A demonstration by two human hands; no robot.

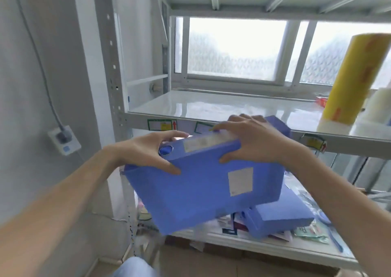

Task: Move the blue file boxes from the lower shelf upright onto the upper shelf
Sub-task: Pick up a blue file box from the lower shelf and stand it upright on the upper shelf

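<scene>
Both hands, the left hand (pixel 148 149) and the right hand (pixel 249 143), grip one blue file box (pixel 203 183) at mid-frame, tilted just below the upper shelf (pixel 211 105); the lift appears underway, and next it likely needs raising and standing upright there.

yellow roll (pixel 353 80): tilted, right | wall socket (pixel 64 139): plugged, left | frosted window (pixel 237 48): behind | packets (pixel 311 232): lower right
</scene>
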